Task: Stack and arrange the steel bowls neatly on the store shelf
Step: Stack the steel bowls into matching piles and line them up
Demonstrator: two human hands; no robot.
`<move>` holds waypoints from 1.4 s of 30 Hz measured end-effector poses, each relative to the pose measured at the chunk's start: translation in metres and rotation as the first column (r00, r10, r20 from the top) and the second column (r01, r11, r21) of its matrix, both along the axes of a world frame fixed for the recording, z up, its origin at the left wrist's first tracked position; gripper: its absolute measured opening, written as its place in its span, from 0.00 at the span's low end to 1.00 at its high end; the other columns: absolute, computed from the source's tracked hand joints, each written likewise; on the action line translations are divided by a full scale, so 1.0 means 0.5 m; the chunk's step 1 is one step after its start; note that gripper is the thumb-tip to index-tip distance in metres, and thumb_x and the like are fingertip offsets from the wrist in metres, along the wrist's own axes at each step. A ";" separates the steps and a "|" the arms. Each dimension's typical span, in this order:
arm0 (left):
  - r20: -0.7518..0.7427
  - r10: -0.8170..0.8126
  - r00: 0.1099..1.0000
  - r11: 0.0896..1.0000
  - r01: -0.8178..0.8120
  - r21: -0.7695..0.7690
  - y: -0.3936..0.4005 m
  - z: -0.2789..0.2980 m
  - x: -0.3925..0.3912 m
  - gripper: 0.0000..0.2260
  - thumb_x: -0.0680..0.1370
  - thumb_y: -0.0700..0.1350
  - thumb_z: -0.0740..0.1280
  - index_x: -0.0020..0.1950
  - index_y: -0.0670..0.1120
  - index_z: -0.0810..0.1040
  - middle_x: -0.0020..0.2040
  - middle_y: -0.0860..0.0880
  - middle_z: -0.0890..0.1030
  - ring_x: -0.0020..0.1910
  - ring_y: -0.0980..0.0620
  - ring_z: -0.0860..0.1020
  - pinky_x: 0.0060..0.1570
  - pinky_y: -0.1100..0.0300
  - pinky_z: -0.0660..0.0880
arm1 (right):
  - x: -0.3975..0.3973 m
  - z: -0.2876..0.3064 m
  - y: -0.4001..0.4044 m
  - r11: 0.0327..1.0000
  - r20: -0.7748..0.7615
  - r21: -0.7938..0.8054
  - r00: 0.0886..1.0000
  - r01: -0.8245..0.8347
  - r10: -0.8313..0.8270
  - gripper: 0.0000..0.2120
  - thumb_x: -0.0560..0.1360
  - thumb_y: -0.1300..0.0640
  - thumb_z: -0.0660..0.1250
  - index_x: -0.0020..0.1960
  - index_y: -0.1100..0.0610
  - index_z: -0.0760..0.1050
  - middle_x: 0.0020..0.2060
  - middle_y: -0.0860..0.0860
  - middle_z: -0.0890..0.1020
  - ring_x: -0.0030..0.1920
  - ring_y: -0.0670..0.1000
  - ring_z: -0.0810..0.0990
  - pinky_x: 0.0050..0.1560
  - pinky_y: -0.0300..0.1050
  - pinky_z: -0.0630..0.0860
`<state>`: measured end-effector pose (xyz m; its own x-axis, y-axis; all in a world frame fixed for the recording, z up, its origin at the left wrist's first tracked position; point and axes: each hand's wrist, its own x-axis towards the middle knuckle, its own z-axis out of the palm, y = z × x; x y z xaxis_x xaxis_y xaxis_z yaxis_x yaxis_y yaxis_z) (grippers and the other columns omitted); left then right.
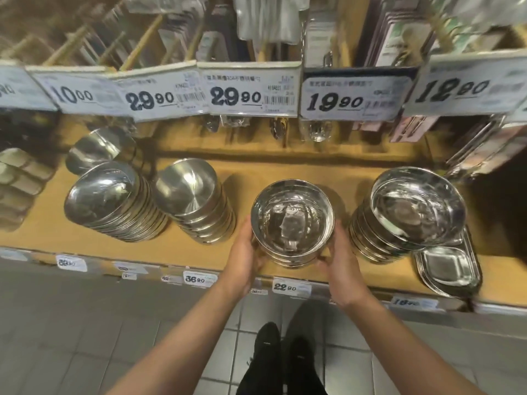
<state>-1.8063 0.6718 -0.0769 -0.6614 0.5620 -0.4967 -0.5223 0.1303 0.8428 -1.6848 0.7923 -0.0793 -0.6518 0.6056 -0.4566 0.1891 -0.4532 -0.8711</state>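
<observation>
— Both hands are gripping something?
— Yes. Left hand point(247, 253) and right hand point(340, 263) are curling their fingers point(323, 259) round the sides of a short stack of steel bowls point(292, 223), which is sitting near the front edge of the shelf point(248, 178).
— What's lying around it?
— Two taller bowl stacks point(194, 201) are leaning on the left; another stack point(410, 209) is standing on the right, beside a divided tray point(447, 266). Price tags point(248, 89) are hanging above.
</observation>
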 end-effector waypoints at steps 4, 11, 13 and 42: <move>-0.014 -0.013 1.000 1.000 0.013 0.024 -0.031 0.041 0.027 0.21 0.82 0.64 0.54 0.69 0.59 0.75 0.64 0.53 0.82 0.63 0.51 0.81 0.55 0.48 0.81 | 0.034 0.050 -0.017 0.998 -0.035 0.044 0.998 -0.044 0.045 0.26 0.81 0.34 0.50 0.76 0.39 0.64 0.73 0.43 0.72 0.73 0.47 0.70 0.72 0.59 0.69; -0.070 -0.041 0.997 0.999 0.042 0.017 -0.119 0.143 0.069 0.19 0.82 0.67 0.54 0.58 0.64 0.82 0.56 0.56 0.86 0.51 0.60 0.84 0.43 0.59 0.81 | 0.081 0.183 -0.077 0.988 -0.072 0.080 0.988 -0.134 0.140 0.13 0.81 0.37 0.58 0.64 0.27 0.72 0.66 0.36 0.76 0.71 0.47 0.71 0.69 0.62 0.71; -0.075 -0.028 0.997 0.999 0.029 0.015 -0.152 0.166 0.069 0.19 0.81 0.68 0.53 0.58 0.66 0.82 0.56 0.57 0.85 0.52 0.59 0.84 0.44 0.58 0.82 | 0.084 0.225 -0.106 0.977 -0.068 0.128 0.981 -0.173 0.182 0.10 0.76 0.30 0.60 0.56 0.22 0.72 0.61 0.31 0.76 0.70 0.45 0.71 0.67 0.57 0.73; -0.177 0.387 0.905 0.919 -0.395 -0.009 -0.924 0.274 -0.191 0.18 0.81 0.66 0.56 0.57 0.62 0.83 0.52 0.56 0.86 0.56 0.50 0.82 0.48 0.50 0.82 | -0.326 0.261 -0.802 0.839 -0.058 0.002 0.837 -0.545 0.544 0.30 0.72 0.24 0.56 0.67 0.38 0.74 0.61 0.46 0.83 0.64 0.52 0.78 0.65 0.68 0.72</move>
<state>-1.9019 0.2096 0.0600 -0.8994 0.2214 -0.3769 -0.3901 -0.0173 0.9206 -1.8478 0.3914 0.0511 -0.8982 0.1395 -0.4169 0.3620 -0.3036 -0.8814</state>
